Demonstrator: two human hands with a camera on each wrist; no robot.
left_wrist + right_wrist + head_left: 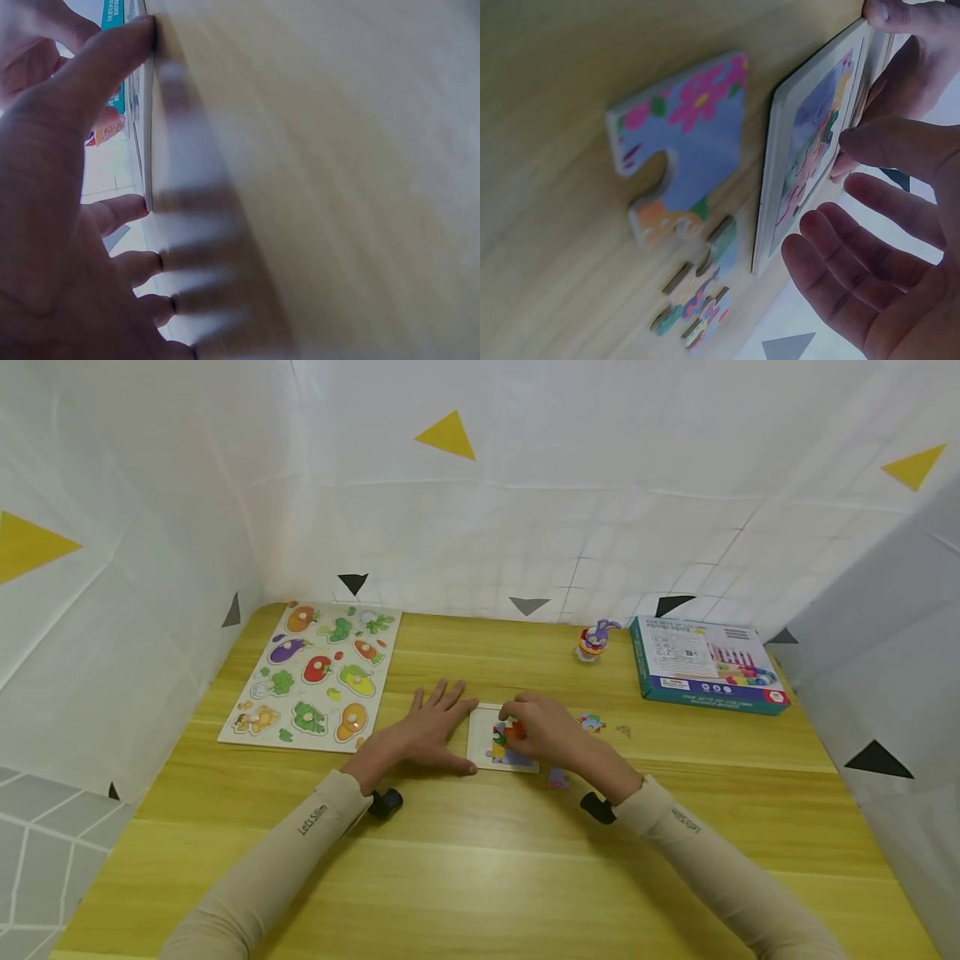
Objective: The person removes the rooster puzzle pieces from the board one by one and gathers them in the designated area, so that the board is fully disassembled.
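The puzzle (498, 749) lies at three o'clock from the splayed left hand (433, 733), nine o'clock from the right hand (545, 730), whose grip is unclear.

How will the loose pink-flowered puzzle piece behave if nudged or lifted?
The puzzle piece looks flat with solid edges, so probably stiff. Small and thin, it is likely light. Lying flat on the table, it should slide rather than tip.

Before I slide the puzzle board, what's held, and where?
The left hand merely touches the puzzle board at its left edge; whether the right hand pinches anything is hidden.
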